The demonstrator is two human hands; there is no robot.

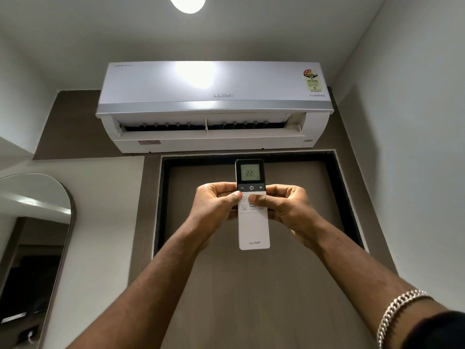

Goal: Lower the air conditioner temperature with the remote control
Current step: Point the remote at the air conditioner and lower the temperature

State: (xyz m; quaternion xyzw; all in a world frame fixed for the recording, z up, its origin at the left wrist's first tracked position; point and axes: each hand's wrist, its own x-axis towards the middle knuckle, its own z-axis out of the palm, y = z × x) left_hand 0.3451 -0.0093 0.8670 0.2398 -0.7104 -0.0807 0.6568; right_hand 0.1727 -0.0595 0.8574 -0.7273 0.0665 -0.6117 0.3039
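Holding the remote control (253, 222) upright at 6 o'clock below the air conditioner (214, 107), left hand (214, 207) and right hand (286, 207) clasp its sides, aiming it; display reads 22, thumbs resting under the minus key.

Remote (253, 222) between my left hand (214, 207) and right hand (289, 209), air conditioner (214, 107) up above it, door (251, 285) behind, mirror (32, 248) far left.

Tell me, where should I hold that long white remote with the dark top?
Probably the slim white-and-black remote control by its long side edges, low on the plain white half, coming from below. That leaves its screen and minus button uncovered.
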